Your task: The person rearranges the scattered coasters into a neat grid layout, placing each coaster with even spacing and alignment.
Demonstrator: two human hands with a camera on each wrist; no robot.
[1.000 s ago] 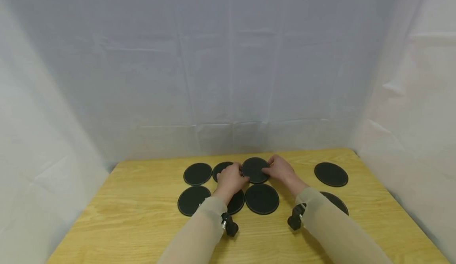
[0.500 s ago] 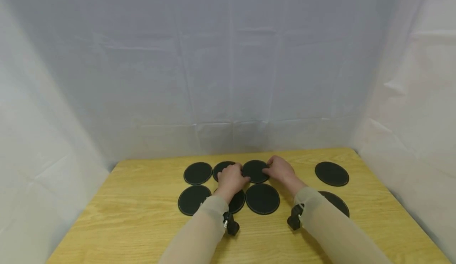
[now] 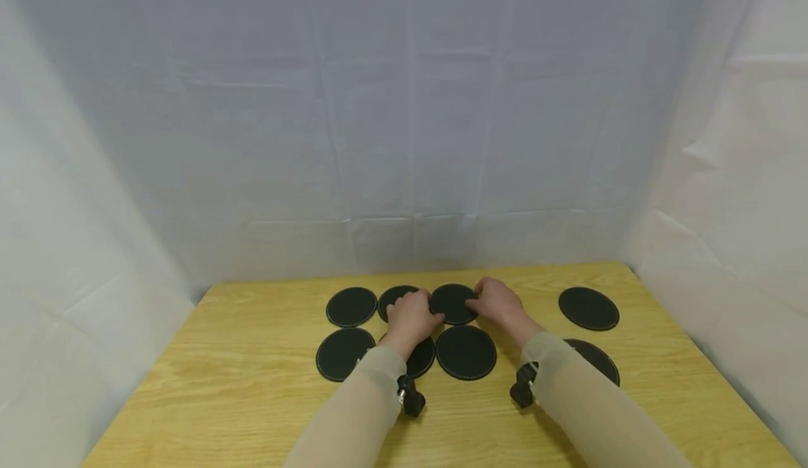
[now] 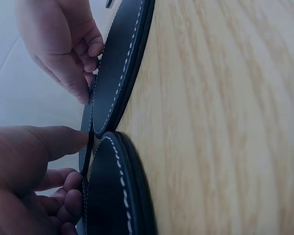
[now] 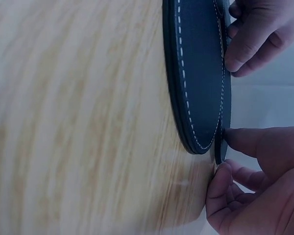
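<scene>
1. Since a second ago the coaster (image 3: 452,304) between the hands has come down from a slight tilt to lie flat on the desk (image 3: 240,398); both hands stay at its edges.
2. The left hand (image 3: 411,317) pinches the coaster's left edge with curled fingertips; the left wrist view shows the thumb (image 4: 49,142) at the rim.
3. The right hand (image 3: 499,303) pinches the right edge, thumb and fingers closed on the rim in the right wrist view.
4. The coaster sits third in the back row, just beside the coaster to its left (image 3: 394,299), which the left hand partly covers.
5. The left forearm hides part of the middle front coaster (image 3: 421,357); the right sleeve (image 3: 568,391) cuts off the front right coaster (image 3: 596,359).
6. Fully visible: the back left coaster (image 3: 351,306), the front left coaster (image 3: 345,354), the coaster in front of the held one (image 3: 466,352) and the back right coaster (image 3: 588,308), which lies well apart.
7. The wrist views are close and blurred; only dark discs with pale edge stitching (image 5: 186,98) can be made out.
8. No writing or brand mark is readable.
</scene>
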